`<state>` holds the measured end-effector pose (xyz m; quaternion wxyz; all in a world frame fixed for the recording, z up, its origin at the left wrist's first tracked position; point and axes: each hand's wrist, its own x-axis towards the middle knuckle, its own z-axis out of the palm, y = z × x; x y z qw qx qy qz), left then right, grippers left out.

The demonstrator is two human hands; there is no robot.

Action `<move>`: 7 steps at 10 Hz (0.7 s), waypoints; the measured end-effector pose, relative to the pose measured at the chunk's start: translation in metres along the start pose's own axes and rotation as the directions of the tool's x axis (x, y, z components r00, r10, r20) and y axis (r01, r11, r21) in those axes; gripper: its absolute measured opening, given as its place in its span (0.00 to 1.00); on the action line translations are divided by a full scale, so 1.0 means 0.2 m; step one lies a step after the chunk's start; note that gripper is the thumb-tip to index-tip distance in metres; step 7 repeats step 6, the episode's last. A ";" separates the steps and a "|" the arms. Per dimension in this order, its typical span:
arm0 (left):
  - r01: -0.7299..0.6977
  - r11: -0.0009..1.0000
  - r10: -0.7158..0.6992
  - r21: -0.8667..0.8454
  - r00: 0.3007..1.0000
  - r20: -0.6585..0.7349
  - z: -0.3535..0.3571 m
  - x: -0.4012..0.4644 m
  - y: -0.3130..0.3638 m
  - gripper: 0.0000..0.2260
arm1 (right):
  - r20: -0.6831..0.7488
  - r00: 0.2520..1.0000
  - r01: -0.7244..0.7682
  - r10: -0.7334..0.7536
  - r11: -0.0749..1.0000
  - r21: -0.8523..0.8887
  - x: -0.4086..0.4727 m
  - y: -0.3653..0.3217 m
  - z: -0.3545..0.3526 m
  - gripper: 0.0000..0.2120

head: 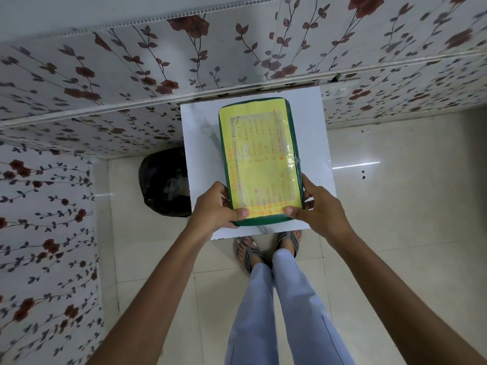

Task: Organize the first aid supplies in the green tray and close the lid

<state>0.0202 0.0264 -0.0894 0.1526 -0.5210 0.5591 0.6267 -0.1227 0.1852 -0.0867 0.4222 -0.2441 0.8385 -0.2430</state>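
Observation:
A green box lid with a yellow handwritten contents sheet taped on top lies lengthwise over the small white table. My left hand grips its near left corner, thumb on the yellow sheet. My right hand grips the near right corner the same way. The green tray and the first aid supplies are hidden under the lid; I cannot tell whether the lid rests on the tray or is held above it.
A black bin lined with a dark bag stands on the floor left of the table. Floral-patterned walls close in behind and to the left. My legs and sandalled feet stand at the table's near edge on pale floor tiles.

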 end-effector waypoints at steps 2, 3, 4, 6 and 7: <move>-0.015 1.000 0.015 -0.006 1.000 -0.007 0.00 0.01 -0.01 0.20 | 0.009 0.999 -0.032 0.032 0.998 0.053 0.00 -0.01 0.00 0.35; -0.025 1.000 0.025 -0.013 1.000 -0.008 0.00 0.01 -0.01 0.19 | 0.011 1.000 -0.019 0.018 0.998 0.059 0.01 0.00 -0.01 0.34; -0.049 0.999 0.049 0.010 0.999 -0.013 0.00 0.00 0.00 0.16 | 0.070 0.997 -0.042 0.041 0.999 0.006 0.00 -0.01 -0.02 0.36; -0.143 0.982 0.163 0.126 0.973 -0.161 -0.06 -0.21 0.08 0.17 | -0.275 0.961 0.029 -0.006 0.996 0.080 -0.19 -0.17 -0.14 0.28; -0.143 0.982 0.163 0.126 0.973 -0.161 -0.06 -0.21 0.08 0.17 | -0.275 0.961 0.029 -0.006 0.996 0.080 -0.19 -0.17 -0.14 0.28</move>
